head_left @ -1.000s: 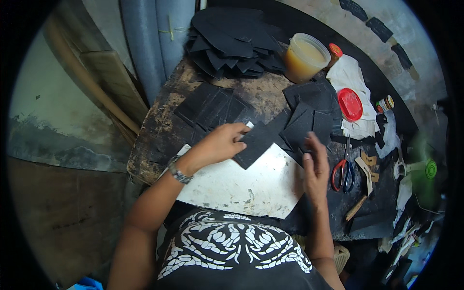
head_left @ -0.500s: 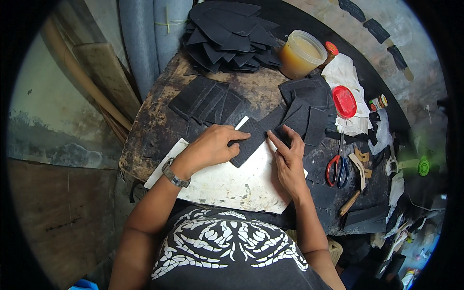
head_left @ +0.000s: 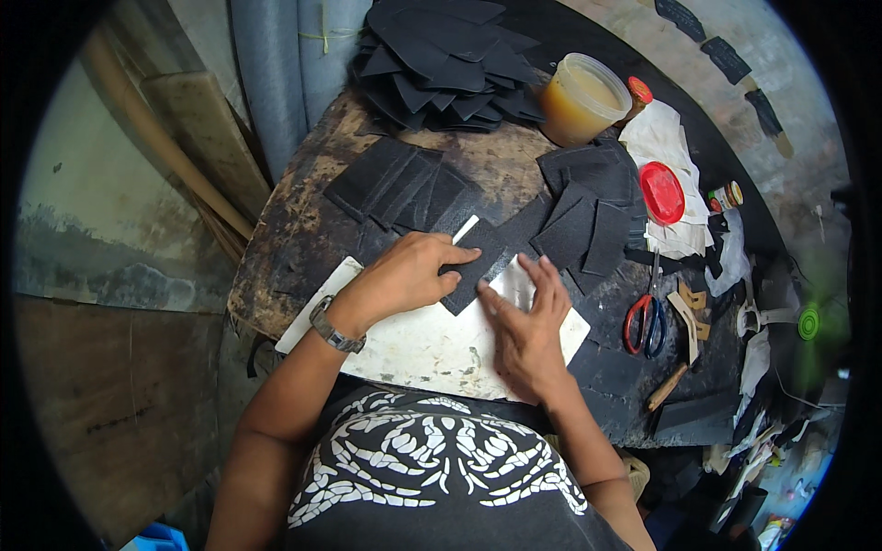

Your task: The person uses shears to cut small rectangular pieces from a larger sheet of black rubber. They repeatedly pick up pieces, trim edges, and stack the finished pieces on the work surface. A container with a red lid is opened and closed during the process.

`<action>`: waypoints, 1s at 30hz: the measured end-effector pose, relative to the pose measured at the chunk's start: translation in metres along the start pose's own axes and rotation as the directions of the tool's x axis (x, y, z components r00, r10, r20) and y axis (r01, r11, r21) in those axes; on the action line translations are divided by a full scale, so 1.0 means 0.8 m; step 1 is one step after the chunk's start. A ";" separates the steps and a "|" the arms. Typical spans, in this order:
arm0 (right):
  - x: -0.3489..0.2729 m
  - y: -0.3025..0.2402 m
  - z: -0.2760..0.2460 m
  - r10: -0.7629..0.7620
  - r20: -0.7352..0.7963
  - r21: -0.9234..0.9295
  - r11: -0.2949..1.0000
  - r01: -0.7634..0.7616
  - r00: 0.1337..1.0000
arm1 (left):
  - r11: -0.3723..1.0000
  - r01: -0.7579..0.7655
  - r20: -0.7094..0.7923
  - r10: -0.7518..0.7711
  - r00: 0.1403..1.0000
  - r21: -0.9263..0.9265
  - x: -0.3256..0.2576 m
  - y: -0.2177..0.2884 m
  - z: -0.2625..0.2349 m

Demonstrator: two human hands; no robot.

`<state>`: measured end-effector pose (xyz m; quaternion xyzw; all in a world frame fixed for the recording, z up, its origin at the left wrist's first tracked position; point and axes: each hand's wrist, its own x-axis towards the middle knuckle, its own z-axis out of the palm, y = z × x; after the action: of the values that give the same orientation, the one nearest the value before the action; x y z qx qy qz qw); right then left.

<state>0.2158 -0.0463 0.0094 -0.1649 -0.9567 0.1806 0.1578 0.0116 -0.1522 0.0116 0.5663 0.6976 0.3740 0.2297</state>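
Step in hand, flattening: your left hand [head_left: 409, 275] pins black piece [head_left: 473, 273] on white board [head_left: 432, 349]; right hand [head_left: 528, 326], fingers spread, presses beside it; next probably calls for firm, even pressure.

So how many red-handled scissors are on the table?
1. The scissors lie right of the right hand, near the table's right edge. Others could be hidden among the clutter further right.
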 end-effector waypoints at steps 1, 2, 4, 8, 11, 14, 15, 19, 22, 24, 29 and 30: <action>-0.006 -0.008 0.003 -0.037 0.002 -0.022 0.999 0.037 0.999 | 1.000 -0.005 -0.008 0.005 1.000 -0.006 0.000 0.000 0.000; -0.010 -0.015 0.007 -0.077 0.014 -0.042 0.996 0.078 0.997 | 1.000 0.001 0.001 -0.001 1.000 -0.009 0.000 0.000 0.001; -0.016 -0.021 0.012 -0.179 0.021 -0.034 0.983 0.180 0.984 | 1.000 0.026 0.014 -0.026 1.000 0.009 -0.001 0.001 0.002; -0.017 -0.006 0.013 -0.023 -0.074 0.379 0.924 0.049 0.997 | 0.997 0.003 -0.019 -0.005 1.000 -0.074 -0.007 0.006 -0.004; -0.016 0.009 0.008 0.115 -0.188 0.450 0.893 -0.019 0.975 | 0.982 -0.108 -0.208 0.074 0.975 -0.156 -0.015 -0.001 -0.036; -0.014 0.012 0.007 0.193 -0.166 0.513 0.855 -0.083 0.967 | 0.950 0.061 -0.364 -0.176 0.914 -0.306 -0.027 -0.022 -0.095; -0.014 0.011 0.008 0.182 -0.166 0.512 0.856 -0.073 0.969 | 0.943 0.069 -0.400 -0.204 0.894 -0.326 -0.031 -0.031 -0.113; -0.011 0.007 0.010 0.174 -0.169 0.511 0.857 -0.065 0.970 | 0.887 0.115 -0.414 -0.319 0.852 -0.447 -0.041 -0.053 -0.143; -0.009 0.006 0.010 0.188 -0.167 0.518 0.852 -0.076 0.968 | 0.862 0.116 -0.362 -0.325 0.874 -0.493 -0.038 -0.052 -0.135; -0.010 0.006 0.009 0.168 -0.173 0.495 0.867 -0.061 0.971 | 0.838 0.080 -0.338 -0.303 0.891 -0.540 -0.035 -0.046 -0.125; -0.009 0.006 0.008 0.140 -0.172 0.451 0.891 -0.048 0.975 | 0.837 -0.027 -0.371 -0.214 0.904 -0.547 -0.031 -0.045 -0.122; -0.009 0.006 0.008 0.142 -0.165 0.445 0.894 -0.055 0.976 | 0.823 -0.058 -0.386 -0.201 0.900 -0.565 -0.031 -0.049 -0.125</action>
<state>0.2210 -0.0463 0.0002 -0.1903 -0.8621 0.3816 0.2736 -0.0808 -0.2053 0.0396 0.3492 0.6099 0.6691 0.2416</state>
